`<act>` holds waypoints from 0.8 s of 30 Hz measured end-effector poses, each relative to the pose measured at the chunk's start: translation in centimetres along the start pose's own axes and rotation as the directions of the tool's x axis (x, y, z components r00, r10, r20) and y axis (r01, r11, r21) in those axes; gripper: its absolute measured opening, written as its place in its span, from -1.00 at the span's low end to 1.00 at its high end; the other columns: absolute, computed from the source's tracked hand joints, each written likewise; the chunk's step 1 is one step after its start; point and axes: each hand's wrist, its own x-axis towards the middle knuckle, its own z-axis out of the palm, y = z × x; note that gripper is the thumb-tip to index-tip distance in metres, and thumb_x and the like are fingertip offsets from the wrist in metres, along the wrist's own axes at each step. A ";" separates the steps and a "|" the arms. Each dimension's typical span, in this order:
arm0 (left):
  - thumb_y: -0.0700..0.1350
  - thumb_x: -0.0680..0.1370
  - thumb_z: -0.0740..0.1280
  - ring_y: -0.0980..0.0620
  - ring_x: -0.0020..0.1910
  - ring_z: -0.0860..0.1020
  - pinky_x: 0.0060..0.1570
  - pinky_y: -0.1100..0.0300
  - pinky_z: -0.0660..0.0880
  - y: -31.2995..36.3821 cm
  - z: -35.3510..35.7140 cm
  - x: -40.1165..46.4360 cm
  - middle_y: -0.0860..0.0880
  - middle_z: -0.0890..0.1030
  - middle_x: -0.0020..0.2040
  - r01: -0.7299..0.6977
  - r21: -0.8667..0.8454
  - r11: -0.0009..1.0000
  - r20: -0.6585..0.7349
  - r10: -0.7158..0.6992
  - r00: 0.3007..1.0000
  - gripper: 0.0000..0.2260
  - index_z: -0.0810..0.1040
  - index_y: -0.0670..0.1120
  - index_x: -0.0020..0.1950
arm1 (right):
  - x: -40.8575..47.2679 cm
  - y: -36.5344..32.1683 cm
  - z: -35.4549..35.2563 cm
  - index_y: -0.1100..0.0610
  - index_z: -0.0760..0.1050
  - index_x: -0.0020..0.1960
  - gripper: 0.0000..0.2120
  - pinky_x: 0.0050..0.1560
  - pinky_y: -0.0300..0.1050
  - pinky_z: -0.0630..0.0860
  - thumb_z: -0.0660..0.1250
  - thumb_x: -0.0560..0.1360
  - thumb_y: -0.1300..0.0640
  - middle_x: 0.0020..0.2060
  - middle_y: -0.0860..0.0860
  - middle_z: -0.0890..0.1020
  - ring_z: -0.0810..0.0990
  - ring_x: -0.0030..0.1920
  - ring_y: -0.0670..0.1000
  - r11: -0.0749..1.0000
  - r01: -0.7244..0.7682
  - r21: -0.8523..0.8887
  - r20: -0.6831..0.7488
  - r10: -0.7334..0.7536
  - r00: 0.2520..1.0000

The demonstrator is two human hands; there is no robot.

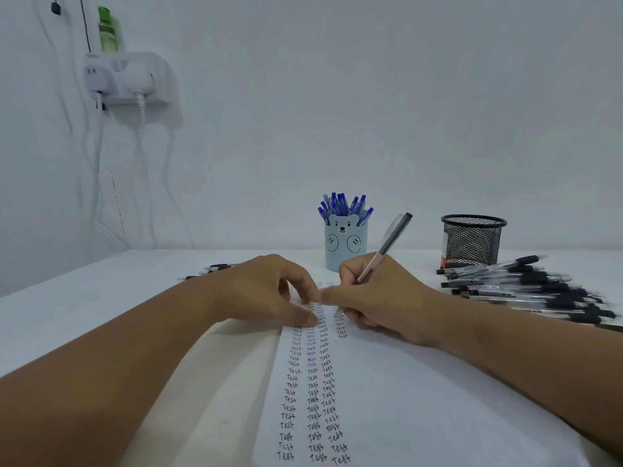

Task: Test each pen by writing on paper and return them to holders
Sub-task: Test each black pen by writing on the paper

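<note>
A white sheet of paper (404, 399) lies on the table, covered with columns of the handwritten word "Test". My right hand (377, 298) grips a clear black-capped pen (387, 246) in a writing hold, its tip down on the paper by the rightmost column. My left hand (266, 291) rests on the paper's upper left part, fingers spread and pressing it flat. Behind the hands stands a light-blue bear holder (345, 244) full of blue pens (344, 205). A black mesh holder (472, 242) stands to the right.
A pile of several black pens (532, 288) lies on the table at the right. A few more black pens (215, 267) lie behind my left hand. On the wall at upper left hangs a socket shelf (129, 79) with cables and a green bottle (108, 30).
</note>
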 end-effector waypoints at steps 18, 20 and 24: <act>0.15 0.37 0.59 0.06 0.05 0.58 0.13 0.15 0.50 -0.5 0.1 0.1 0.23 0.63 -0.01 0.001 -0.012 1.000 0.015 0.000 1.000 -0.79 0.67 0.28 -0.04 | -0.3 0.0 0.1 0.21 0.40 -0.41 -0.71 -0.49 -0.31 0.35 0.40 0.41 0.38 -0.51 0.13 0.47 0.42 -0.56 -0.12 0.979 0.047 -0.200 0.107 -0.026 0.994; 0.15 0.37 0.59 0.05 0.05 0.58 0.15 0.12 0.51 -0.6 0.1 0.2 0.23 0.63 -0.01 -0.003 -0.007 1.000 0.012 0.003 1.000 -0.79 0.67 0.28 -0.04 | -0.3 0.0 0.1 0.21 0.41 -0.39 -0.72 -0.47 -0.31 0.38 0.41 0.42 0.36 -0.52 0.10 0.49 0.45 -0.54 -0.11 0.975 0.058 -0.216 0.110 -0.035 0.993; 0.15 0.36 0.60 0.06 0.05 0.58 0.16 0.12 0.51 -0.6 0.1 0.2 0.23 0.63 -0.02 0.001 -0.007 1.000 0.013 -0.001 1.000 -0.77 0.67 0.29 -0.03 | -0.2 0.1 0.2 0.21 0.41 -0.40 -0.72 -0.48 -0.33 0.37 0.42 0.42 0.37 -0.53 0.06 0.51 0.44 -0.56 -0.14 0.974 0.061 -0.217 0.117 -0.036 0.992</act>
